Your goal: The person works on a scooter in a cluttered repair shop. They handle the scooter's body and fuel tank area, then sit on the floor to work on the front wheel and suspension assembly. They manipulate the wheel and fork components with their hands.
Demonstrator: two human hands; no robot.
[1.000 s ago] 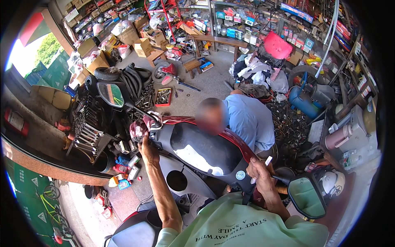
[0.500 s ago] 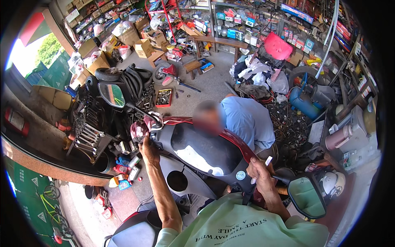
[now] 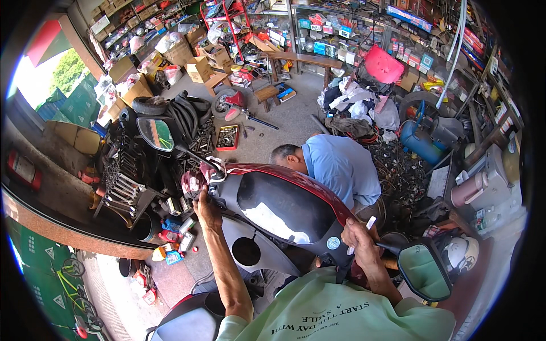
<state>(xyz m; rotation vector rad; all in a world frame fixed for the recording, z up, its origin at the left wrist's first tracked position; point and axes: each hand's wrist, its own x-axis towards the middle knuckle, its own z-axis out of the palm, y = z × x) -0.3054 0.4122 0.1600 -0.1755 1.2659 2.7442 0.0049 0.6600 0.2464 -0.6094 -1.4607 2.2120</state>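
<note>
A scooter with red-edged dark bodywork (image 3: 278,207) stands before me, a round sticker near its right end. At its left end my left hand (image 3: 206,211) is closed on the handlebar grip, beside a reddish patterned cloth cover (image 3: 194,181). My right hand (image 3: 361,241) is closed around the right end of the handlebar. A thin white stick-like piece (image 3: 371,222) shows by its fingers; its kind is unclear. Mirrors rise at both sides, the left mirror (image 3: 156,134) and the right mirror (image 3: 424,271). Beyond the scooter, a person in a blue shirt (image 3: 341,167) bends low; their hands are hidden.
A rack of wrenches (image 3: 122,190) and stacked tyres (image 3: 185,113) stand at the left. Past the scooter lie a red tray of parts (image 3: 227,137) and a wooden bench (image 3: 304,58). At the right are a blue compressor tank (image 3: 420,142) and a white helmet (image 3: 459,254). Bottles (image 3: 172,234) stand lower left.
The bending person's head has shifted slightly down and away behind the scooter's front edge. My two hands keep their hold in the same places.
</note>
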